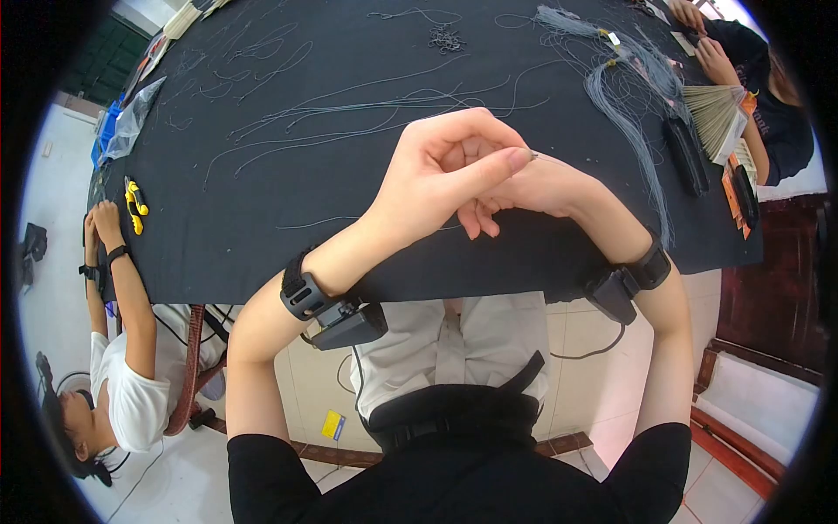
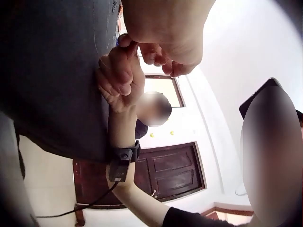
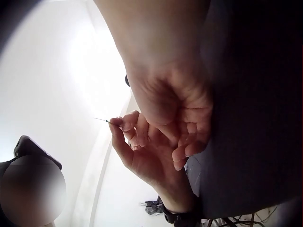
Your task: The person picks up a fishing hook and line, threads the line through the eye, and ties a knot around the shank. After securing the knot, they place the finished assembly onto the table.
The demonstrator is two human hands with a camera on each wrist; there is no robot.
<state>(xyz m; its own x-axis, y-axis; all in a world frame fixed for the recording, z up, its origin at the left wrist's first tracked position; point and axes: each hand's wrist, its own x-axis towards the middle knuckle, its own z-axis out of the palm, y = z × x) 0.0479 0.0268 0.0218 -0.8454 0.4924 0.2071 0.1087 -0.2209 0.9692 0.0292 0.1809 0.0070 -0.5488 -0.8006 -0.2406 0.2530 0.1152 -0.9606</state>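
Both hands meet over the near part of the black-covered table. My left hand (image 1: 436, 170) has its thumb and forefinger pinched together on the end of a thin grey cord. In the right wrist view the cord (image 3: 100, 119) sticks out past those fingertips, with a small dark knot on it. My right hand (image 1: 554, 188) is right against the left, its fingers curled inward around the cord; the left hand hides part of its grip. In the left wrist view the right hand (image 2: 120, 75) shows folded fingers beneath the left hand (image 2: 165, 28).
Several loose grey cords (image 1: 349, 109) lie across the black cloth (image 1: 349, 175). Bundled cords (image 1: 611, 105) and a fanned stack of cards (image 1: 714, 118) lie at right. Yellow-handled pliers (image 1: 135, 205) lie at left. People sit at the left and far right.
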